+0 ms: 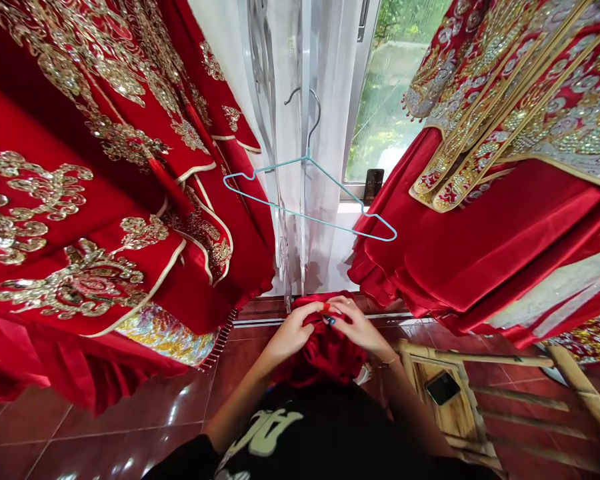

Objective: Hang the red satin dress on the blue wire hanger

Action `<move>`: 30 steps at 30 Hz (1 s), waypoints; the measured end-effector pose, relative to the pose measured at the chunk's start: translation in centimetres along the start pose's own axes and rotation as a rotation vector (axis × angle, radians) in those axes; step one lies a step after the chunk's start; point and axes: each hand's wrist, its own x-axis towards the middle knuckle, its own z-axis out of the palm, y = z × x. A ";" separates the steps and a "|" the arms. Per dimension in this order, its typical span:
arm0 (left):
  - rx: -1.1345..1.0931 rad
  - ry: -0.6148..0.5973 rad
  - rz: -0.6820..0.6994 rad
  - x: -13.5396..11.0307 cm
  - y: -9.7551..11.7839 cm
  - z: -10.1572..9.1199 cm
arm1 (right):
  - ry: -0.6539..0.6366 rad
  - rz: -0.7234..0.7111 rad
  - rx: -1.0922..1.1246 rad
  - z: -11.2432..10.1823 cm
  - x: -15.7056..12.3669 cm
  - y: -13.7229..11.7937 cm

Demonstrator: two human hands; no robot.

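Red satin bunch (pixel 325 350): smooth, glossy cloth. Hanging robe (pixel 70 200) w/ shiny gold sequin embroidery; hanger (pixel 333 180) is smooth blue-coated wire, bare metal hook. Floor tiles (pixel 130 413) glossy, bamboo frame (pixel 480 359) matt.

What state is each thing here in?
red satin cloth, bunched up
left hand, gripping the cloth
right hand, gripping the cloth
blue wire hanger, hanging, tilted
sheer white curtain, drawn, hanging
gold-embroidered red robe, hanging
phone, upright on the windowsill
dark phone, lying flat on a bamboo stool
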 end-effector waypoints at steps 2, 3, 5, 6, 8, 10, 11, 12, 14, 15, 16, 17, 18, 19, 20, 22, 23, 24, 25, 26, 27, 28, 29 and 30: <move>0.019 -0.001 0.002 -0.1 -0.2 0.0 | -0.070 -0.046 0.020 1.5 0.7 0.6; 0.022 -0.003 0.019 -0.1 -0.2 -0.1 | -0.064 -0.051 0.042 2.0 1.1 1.1; 0.025 0.026 0.046 -0.3 -0.1 -0.4 | 0.045 -0.024 0.078 2.4 1.6 1.8; 0.021 0.048 0.049 -0.5 0.0 -0.7 | 0.131 -0.010 0.087 2.4 1.7 2.1; -0.004 0.072 0.045 -0.8 0.1 -1.0 | 0.246 -0.025 0.104 2.4 1.6 2.4; -0.037 0.075 0.045 -1.1 0.1 -1.1 | 0.213 -0.093 0.125 2.6 1.3 2.3; -0.047 0.075 0.048 -1.2 0.1 -1.1 | 0.170 -0.121 0.133 2.9 1.2 2.1; -0.048 0.078 0.051 -1.3 0.0 -1.0 | 0.135 -0.138 0.133 3.2 1.1 1.8; -0.028 0.082 0.049 -1.4 -0.1 -0.8 | 0.130 -0.140 0.106 3.7 1.2 1.3; -0.015 0.080 0.045 -1.4 -0.1 -0.7 | 0.152 -0.136 0.086 3.8 1.3 1.0; 0.000 0.076 0.042 -1.4 -0.1 -0.7 | 0.174 -0.132 0.070 3.7 1.4 0.7; 0.014 0.073 0.040 -1.4 -0.1 -0.7 | 0.183 -0.122 0.065 3.5 1.6 0.5; 0.025 0.070 0.041 -1.4 0.0 -0.8 | 0.170 -0.098 0.077 3.1 1.7 0.2; 0.031 0.076 0.043 -1.3 0.1 -1.0 | 0.139 -0.056 0.108 2.5 1.8 0.1; 0.031 0.094 0.045 -1.3 0.1 -1.2 | 0.104 0.001 0.157 1.8 1.8 0.0; 0.018 0.179 0.048 -1.3 0.2 -1.6 | 0.087 0.130 0.321 0.3 1.5 0.1; 0.004 0.246 0.047 -1.3 0.2 -1.9 | 0.122 0.178 0.441 -0.4 1.3 0.2; -0.012 0.321 0.044 -1.3 0.1 -2.0 | 0.177 0.203 0.571 -0.9 1.1 0.4; -0.030 0.393 0.041 -1.3 0.1 -2.1 | 0.236 0.211 0.693 -1.2 0.8 0.5; -0.048 0.450 0.039 -1.3 0.0 -2.1 | 0.274 0.210 0.788 -1.2 0.5 0.5; -0.064 0.491 0.040 -1.4 0.0 -2.1 | 0.281 0.205 0.835 -1.0 0.2 0.5; -0.076 0.515 0.048 -1.3 0.1 -1.9 | 0.255 0.199 0.831 -0.6 -0.1 0.4; -0.084 0.526 0.060 -1.3 0.1 -1.7 | 0.206 0.196 0.787 0.0 -0.3 0.2; -0.086 0.529 0.077 -1.3 0.3 -1.5 | 0.148 0.198 0.729 0.7 -0.5 0.0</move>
